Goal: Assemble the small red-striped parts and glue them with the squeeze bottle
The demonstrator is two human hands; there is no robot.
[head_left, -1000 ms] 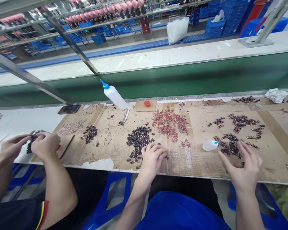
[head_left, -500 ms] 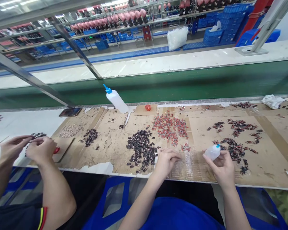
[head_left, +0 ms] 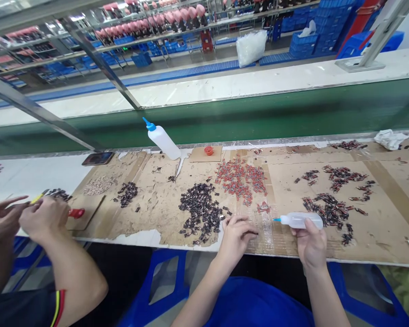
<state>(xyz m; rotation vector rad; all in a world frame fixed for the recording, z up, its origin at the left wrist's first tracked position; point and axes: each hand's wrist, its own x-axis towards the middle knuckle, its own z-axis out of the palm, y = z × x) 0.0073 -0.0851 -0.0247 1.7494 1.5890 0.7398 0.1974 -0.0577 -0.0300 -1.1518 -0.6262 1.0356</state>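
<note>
Right hand (head_left: pixel 312 245) has thumb and fingers closed round a small translucent squeeze bottle (head_left: pixel 301 220), held on its side over the near part of the cardboard sheet (head_left: pixel 289 193), blue nozzle (head_left: pixel 276 220) pointing toward the left hand (head_left: pixel 237 234). Left hand low at the cardboard, palm down, fingers bent and close together; cannot tell whether anything is pinched under them. Heap of small black parts (head_left: pixel 199 209) just beside the left hand, red-and-black parts (head_left: pixel 236 179) beyond it, dark red-tinged assemblies (head_left: pixel 330 209) just beyond the bottle's base.
</note>
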